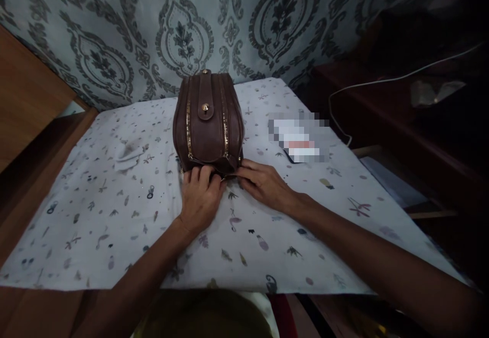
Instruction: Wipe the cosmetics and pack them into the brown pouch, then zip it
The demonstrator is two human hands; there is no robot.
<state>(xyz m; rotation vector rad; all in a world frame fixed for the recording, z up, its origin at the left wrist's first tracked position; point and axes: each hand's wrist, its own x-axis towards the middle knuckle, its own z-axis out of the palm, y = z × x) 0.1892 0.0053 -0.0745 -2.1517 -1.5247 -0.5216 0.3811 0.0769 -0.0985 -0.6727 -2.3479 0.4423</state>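
A brown leather-like bag [207, 134] with gold zippers and a strap fastened by a gold stud stands on the patterned white cloth [126, 195]. At its near lower end, my left hand [201, 195] has its fingers curled over the edge of the bag. Just to the right, my right hand [263, 182] pinches the bag's near right corner, close to a zipper end. The fingertips of both hands are partly hidden against the bag.
Right of the bag lies a phone-like item [300, 142], mostly blurred out. A crumpled white piece [130, 155] is at the left. A white cable [382, 79] crosses dark red furniture [344, 81] on the right. Patterned fabric [229, 27] hangs behind.
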